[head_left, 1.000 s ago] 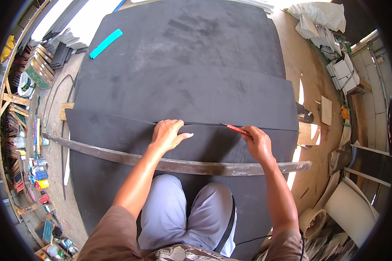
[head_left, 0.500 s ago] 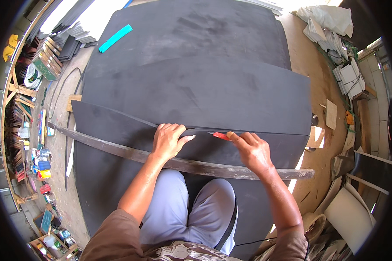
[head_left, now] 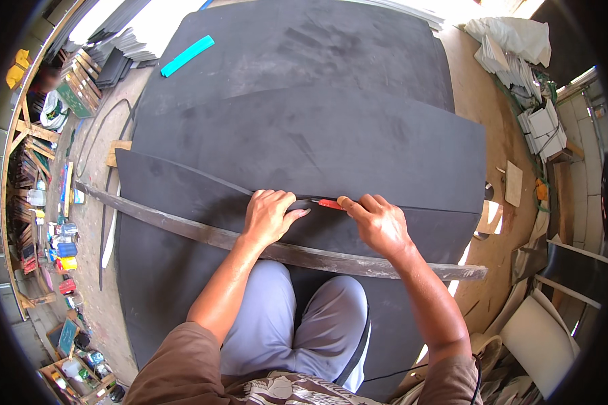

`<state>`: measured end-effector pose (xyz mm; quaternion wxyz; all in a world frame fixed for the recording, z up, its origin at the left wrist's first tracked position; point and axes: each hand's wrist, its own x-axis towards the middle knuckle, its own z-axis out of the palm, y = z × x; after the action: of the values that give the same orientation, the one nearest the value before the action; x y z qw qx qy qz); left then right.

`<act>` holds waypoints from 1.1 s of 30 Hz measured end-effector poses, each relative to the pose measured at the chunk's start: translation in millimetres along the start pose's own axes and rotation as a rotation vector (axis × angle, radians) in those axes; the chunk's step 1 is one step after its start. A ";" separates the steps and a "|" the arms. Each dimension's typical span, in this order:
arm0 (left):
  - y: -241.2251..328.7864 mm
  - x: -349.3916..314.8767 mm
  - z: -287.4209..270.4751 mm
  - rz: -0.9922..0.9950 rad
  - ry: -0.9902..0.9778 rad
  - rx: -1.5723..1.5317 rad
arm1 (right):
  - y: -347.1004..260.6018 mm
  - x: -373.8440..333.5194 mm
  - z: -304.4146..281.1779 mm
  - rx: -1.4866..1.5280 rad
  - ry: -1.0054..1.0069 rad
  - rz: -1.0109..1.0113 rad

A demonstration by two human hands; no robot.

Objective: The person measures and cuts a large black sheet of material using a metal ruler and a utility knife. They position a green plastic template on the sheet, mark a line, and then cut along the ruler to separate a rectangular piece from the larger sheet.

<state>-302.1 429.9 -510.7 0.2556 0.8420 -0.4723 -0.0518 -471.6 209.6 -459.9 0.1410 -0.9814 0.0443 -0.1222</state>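
A large dark grey rubber-like sheet (head_left: 304, 142) lies in front of me, with a long cut line across it. My left hand (head_left: 267, 216) is closed on the raised edge of the near strip (head_left: 182, 177), which gapes away from the sheet left of the cut. My right hand (head_left: 382, 226) grips a red cutter knife (head_left: 330, 204). Its short blade points left and sits at the cut line, a little to the right of my left thumb. Right of the knife, the two edges lie close together.
A long dark straightedge bar (head_left: 304, 256) crosses the sheet before my knees. A turquoise strip (head_left: 187, 56) rests at the far left. Paint containers (head_left: 66, 250) and shelving line the left side; stacked white sheets (head_left: 542, 128) and leaning boards (head_left: 537, 331) stand right.
The knife and my right hand have slid left along the cut line, closer to my left hand. My left hand has shifted slightly right, still holding the strip.
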 end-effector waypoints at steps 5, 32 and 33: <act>-1.4 -1.0 2.0 0.022 0.025 -0.002 | -0.6 0.1 1.4 -0.003 0.001 0.001; -1.6 -5.8 -0.7 0.053 0.079 -0.028 | 16.5 -21.3 -27.1 -0.154 -0.138 0.058; -2.4 -5.0 1.2 0.061 0.088 -0.027 | 21.3 -25.6 -29.5 -0.160 -0.134 0.070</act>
<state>-303.3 434.6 -513.7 0.2891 0.8250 -0.4853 -0.0134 -504.9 184.5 -444.3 0.0690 -0.9934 0.0786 -0.0474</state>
